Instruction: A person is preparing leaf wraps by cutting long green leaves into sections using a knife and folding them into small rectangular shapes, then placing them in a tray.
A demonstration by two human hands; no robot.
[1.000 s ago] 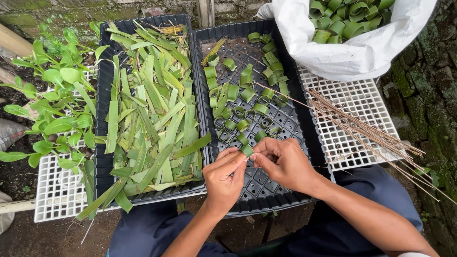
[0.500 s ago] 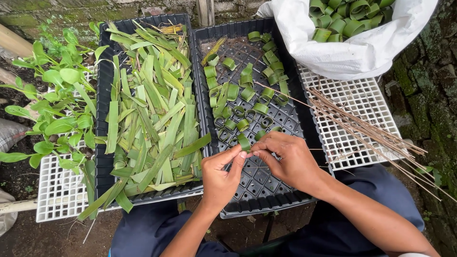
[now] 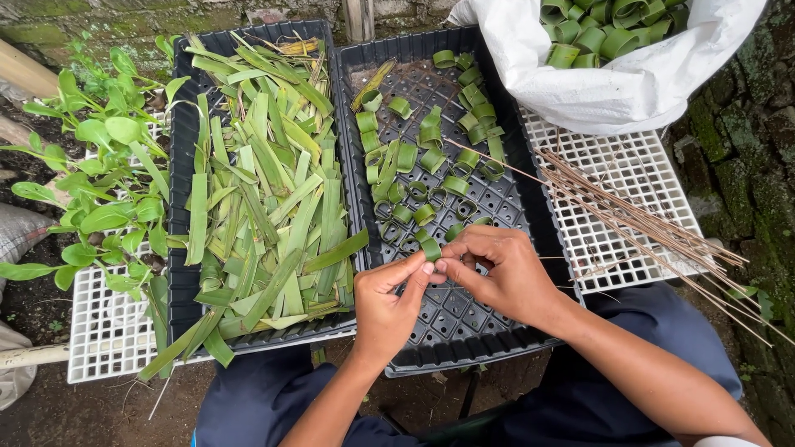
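Head view: left hand (image 3: 387,305) and right hand (image 3: 505,273) pinch one small green leaf ring (image 3: 431,248) between fingertips, as before, now slightly nearer the body, over the black plastic cell tray (image 3: 464,319). Cut green leaf strips (image 3: 265,199) lie left of the grip.

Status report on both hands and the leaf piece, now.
Left hand and right hand both in a pinch grip on one green leaf ring. Held over the black tray. Loose rings just beyond; nothing blocking.
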